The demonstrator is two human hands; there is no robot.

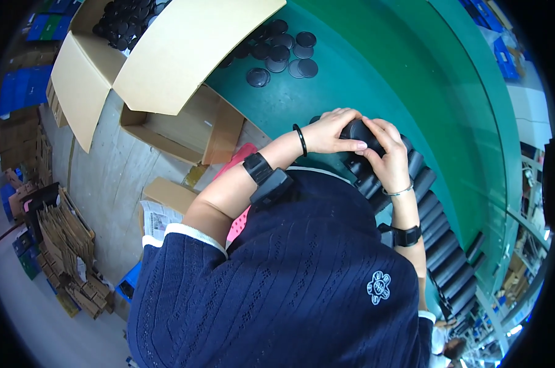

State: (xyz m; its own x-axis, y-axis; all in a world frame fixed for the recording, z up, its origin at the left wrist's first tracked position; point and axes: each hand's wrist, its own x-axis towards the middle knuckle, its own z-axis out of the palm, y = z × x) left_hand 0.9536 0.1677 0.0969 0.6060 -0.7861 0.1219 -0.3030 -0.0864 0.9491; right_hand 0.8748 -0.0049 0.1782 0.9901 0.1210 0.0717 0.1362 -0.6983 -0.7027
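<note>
My left hand (334, 130) and my right hand (386, 153) close together around one black cylindrical part (358, 130) at the near edge of the green table (351, 80). The left hand's fingers wrap its top and side; the right hand's fingers press on its other side. Below the hands a long row of like black cylinders (440, 236) lies side by side along the table edge, running off to the lower right. A cluster of flat black round lids (285, 52) lies on the table beyond my hands.
An open cardboard box (185, 43) holding more black round parts stands at the upper left, with a second open carton (179, 132) under it. Stacked flattened cardboard (63, 245) and blue bins (20, 92) sit on the floor at left.
</note>
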